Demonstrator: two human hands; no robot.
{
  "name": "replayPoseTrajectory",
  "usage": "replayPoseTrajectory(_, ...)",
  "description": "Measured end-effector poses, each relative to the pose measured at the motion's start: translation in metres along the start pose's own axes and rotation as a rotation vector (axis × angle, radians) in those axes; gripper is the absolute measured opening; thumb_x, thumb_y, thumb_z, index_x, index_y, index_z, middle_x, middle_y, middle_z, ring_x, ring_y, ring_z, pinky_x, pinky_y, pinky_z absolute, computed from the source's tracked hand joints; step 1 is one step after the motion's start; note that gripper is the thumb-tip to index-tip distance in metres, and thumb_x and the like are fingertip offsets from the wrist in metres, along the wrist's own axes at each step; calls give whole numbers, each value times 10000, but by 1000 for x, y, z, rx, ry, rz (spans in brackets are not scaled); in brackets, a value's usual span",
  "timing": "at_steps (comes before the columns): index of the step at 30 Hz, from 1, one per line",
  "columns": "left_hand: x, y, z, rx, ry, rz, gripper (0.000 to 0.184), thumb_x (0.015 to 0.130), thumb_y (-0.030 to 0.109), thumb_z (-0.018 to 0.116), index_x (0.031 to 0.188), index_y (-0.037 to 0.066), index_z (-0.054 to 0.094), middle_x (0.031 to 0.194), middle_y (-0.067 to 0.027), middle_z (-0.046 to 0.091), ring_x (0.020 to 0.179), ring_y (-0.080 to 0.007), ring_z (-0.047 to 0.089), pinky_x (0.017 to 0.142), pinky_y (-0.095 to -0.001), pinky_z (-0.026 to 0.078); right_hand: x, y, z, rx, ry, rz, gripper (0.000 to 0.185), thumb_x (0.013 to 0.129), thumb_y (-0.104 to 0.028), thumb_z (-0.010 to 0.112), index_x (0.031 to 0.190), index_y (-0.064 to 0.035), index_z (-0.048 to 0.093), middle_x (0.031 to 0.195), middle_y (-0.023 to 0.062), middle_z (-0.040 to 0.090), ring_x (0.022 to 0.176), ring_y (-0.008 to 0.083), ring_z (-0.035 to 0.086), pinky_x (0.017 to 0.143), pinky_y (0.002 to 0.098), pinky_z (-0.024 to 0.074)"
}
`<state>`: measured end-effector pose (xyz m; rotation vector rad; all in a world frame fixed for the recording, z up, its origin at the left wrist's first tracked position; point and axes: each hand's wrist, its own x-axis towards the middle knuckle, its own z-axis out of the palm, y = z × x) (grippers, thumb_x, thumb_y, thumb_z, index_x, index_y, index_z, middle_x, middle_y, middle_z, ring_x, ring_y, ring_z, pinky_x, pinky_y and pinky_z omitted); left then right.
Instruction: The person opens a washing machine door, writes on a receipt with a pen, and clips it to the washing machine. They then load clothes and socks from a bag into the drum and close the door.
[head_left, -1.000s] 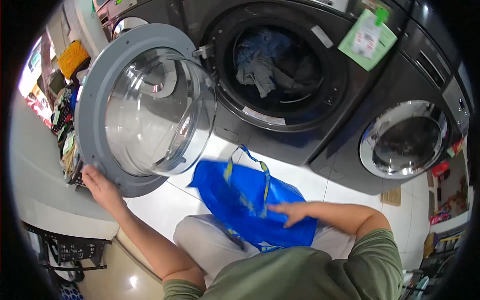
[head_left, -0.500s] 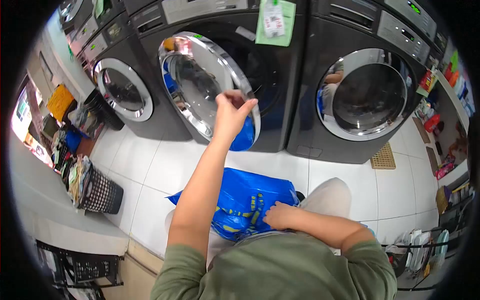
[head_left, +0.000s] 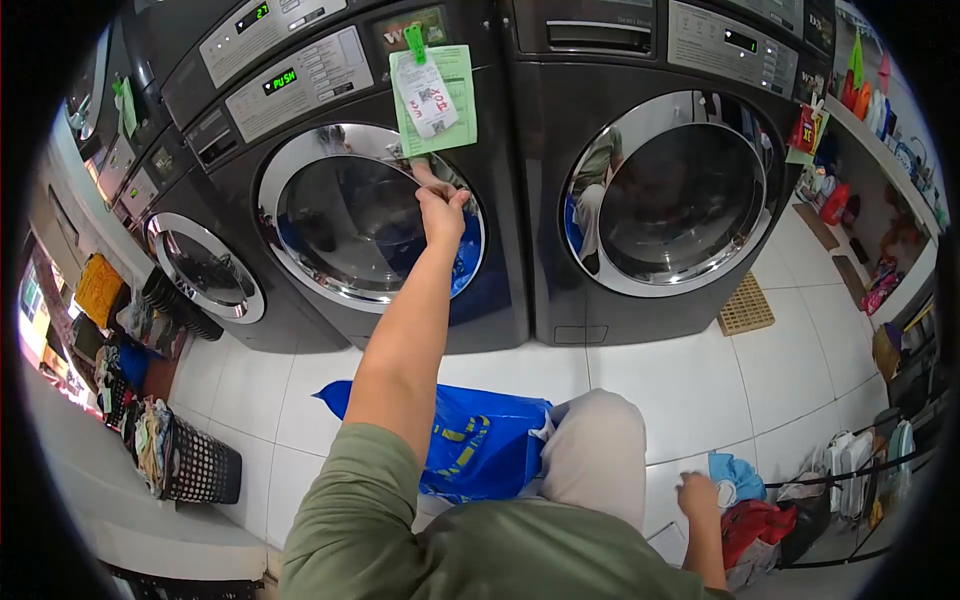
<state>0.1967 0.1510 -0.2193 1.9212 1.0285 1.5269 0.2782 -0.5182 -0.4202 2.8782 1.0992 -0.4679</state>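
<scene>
My left hand (head_left: 443,215) is at the right side of the chrome rim of a washing machine door (head_left: 345,222), its fingers bent against the edge. That door lies against the dark front of its machine, and the glass reflects my arm. My right hand (head_left: 697,495) is low on the right with nothing visible in it, its fingers loosely bent and partly apart. Near it are a light blue bundle (head_left: 735,472) and a red cloth or bag (head_left: 755,525). A large blue bag (head_left: 490,455) with yellow lettering rests in front of me beside my knee.
A second washing machine (head_left: 680,195) with its door shut stands to the right. A green paper tag (head_left: 435,100) is clipped above the left door. A laundry basket (head_left: 200,460) full of clothes stands at the left. A tan mat (head_left: 745,305) lies on the white tiles.
The washing machine door has swung from open to closed with my left hand at its edge. My right hand has left the blue bag and moved right.
</scene>
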Motion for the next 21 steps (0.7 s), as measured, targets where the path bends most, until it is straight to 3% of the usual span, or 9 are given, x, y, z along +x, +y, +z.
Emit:
replayPoseTrajectory(5,7,29,-13,579,-59,-230,820,751,467,788,1216,-82,395,1284,-300,440,1188,-480,444,995,-563,370,-12,10,140,284,-432,-32,402,822,-248,663,1208,-139,661,1194,169,652,1059,365,635,916,437,511)
replayPoseTrajectory(6,26,19,-20,610,152,-113,784,769,475,757,1205,-75,407,1246,-296,424,1172,-488,428,996,-552,357,-12,25,184,208,-478,-122,420,813,-251,656,1217,-133,657,1215,174,642,1084,366,626,935,431,507)
replayPoseTrajectory(8,58,48,-71,275,561,368,484,871,264,663,1183,-47,461,1175,-268,441,1072,-400,474,933,-498,412,-42,16,177,440,-604,138,459,795,-293,659,1223,-126,652,1215,181,641,1119,357,615,960,419,501)
replayPoseTrajectory(9,64,94,-95,-14,580,408,375,916,206,627,1170,-32,485,1095,-201,500,1002,-306,524,899,-419,446,-46,27,231,312,-637,47,460,796,-294,660,1224,-125,652,1221,178,639,1128,351,612,962,417,501)
replayPoseTrajectory(11,95,156,-121,-708,193,214,383,981,330,580,1088,-38,557,994,-91,598,921,-177,577,851,-317,464,-63,43,273,222,-696,-21,465,791,-295,673,1220,-117,653,1211,175,646,1121,340,618,955,414,504)
replayPoseTrajectory(14,121,191,-124,-337,-102,169,732,824,417,771,1268,-105,512,1084,-146,660,977,-197,626,885,-315,471,-59,32,197,415,-613,16,480,775,-293,706,1208,-94,654,1159,176,671,1074,328,645,928,409,514)
replayPoseTrajectory(19,132,206,-127,-320,-359,-43,451,821,226,787,1126,-67,631,931,-135,696,941,-179,647,829,-312,495,-12,34,205,587,-418,168,543,746,-331,769,1202,-61,653,1052,201,704,978,297,687,886,403,528)
replayPoseTrajectory(20,125,210,-129,-395,-302,-46,298,857,207,751,1023,-21,657,840,-64,696,684,-127,638,637,-239,493,-10,34,201,616,-440,190,536,784,-283,737,1267,-85,617,1050,209,705,969,282,697,859,403,539)
replayPoseTrajectory(21,126,213,-134,-378,-295,-51,306,860,191,743,1059,-23,652,840,-71,691,734,-135,654,684,-259,514,-10,33,191,641,-461,211,540,821,-235,705,1331,-110,581,1048,217,705,959,267,707,832,404,550)
